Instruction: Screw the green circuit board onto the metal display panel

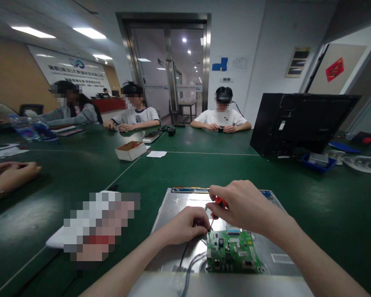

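Observation:
My right hand [235,203] is closed round a red and black screwdriver [220,203], whose thin shaft slants down to the upper left corner of a green circuit board [231,251]. Beside that corner my left hand [193,225] has its fingers curled together close to the screwdriver tip; whatever they pinch is too small to make out. The board lies on a silver metal panel [173,218], with a blue strip [188,190] along the panel's far edge. Grey cables [190,270] run from the board's left side toward me.
A blurred-out white object [57,238] lies left of the panel. Farther off are a small open box [131,152], a black monitor [299,123] and a blue tray [318,164]. Another person's hands [14,177] rest at the left; several people sit across the green table [204,165].

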A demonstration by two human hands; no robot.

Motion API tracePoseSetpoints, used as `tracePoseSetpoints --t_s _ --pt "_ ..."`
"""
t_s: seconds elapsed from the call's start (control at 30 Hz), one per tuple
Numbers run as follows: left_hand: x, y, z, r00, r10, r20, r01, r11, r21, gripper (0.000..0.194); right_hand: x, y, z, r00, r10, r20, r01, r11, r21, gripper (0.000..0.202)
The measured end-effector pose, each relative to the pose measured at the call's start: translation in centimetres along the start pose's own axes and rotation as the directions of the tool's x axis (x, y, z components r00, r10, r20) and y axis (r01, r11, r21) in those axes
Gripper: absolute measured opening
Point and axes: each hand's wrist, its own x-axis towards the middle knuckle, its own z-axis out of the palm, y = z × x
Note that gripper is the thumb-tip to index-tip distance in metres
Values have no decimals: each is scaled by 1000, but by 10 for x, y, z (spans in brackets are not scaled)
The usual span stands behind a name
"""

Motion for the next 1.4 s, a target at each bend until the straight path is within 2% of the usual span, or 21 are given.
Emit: tracePoseSetpoints --t_s 0.07,0.13,0.2,0.27,0.37,0.43,0.5,0.63,0.7,0.9,1.03,1.17,1.27,1.4 --pt "0 -2 0 1000 14 -7 -14 1000 -9 15 -1 0 0 1000 -17 -16 17 999 38 10" --pt "1 -4 0 1000 22 -8 -22 1000 -10 17 -3 -1 0 999 -46 -24 48 994 101 20" --pt "1 -5 1 1000 24 -11 -24 1000 -3 17 -4 -1 -2 998 -65 -26 67 989 130 19" --pt "1 -5 1 1000 21 -11 -21 1000 -16 18 -4 -1 -2 998 -52 -22 54 992 111 13" --pt "0 -3 1 1000 -2 6 3 999 -35 17 -1 -2 -2 1000 -11 -12 12 999 42 21" --pt "-1 -2 1 1000 -21 0 21 1000 -18 14 0 -2 -1 1000 1 -7 -1 1000 18 19" --pt "0 -2 1 1000 -29 -10 29 1000 -2 13 0 -3 -1 1000 3 -3 -2 999 43 10" --pt "2 -6 0 1000 -15 0 15 1000 19 14 -4 -4 -2 999 -45 -12 46 989 143 21" --pt "3 -6 0 1000 -2 0 2 1000 27 13 -4 -3 -3 998 -61 -17 63 986 153 19" --pt "0 0 -1 1000 0 13 0 1000 20 13 0 -2 -3 1000 14 4 -14 1000 24 24" --pt "0 -1 0 1000 -25 -7 25 999 43 12 -1 -4 -2 1000 16 4 -16 998 61 8" --pt "2 -4 0 1000 -21 -4 21 999 38 13 -5 -4 -1 999 -31 -22 33 991 129 20" --pt "1 -3 0 1000 -16 -16 16 1000 26 13 -5 -4 -1 1000 -26 -9 27 995 93 16" --pt "0 0 0 1000 -19 -9 19 1000 9 13 -2 -4 -2 1000 13 18 -13 1000 12 19"
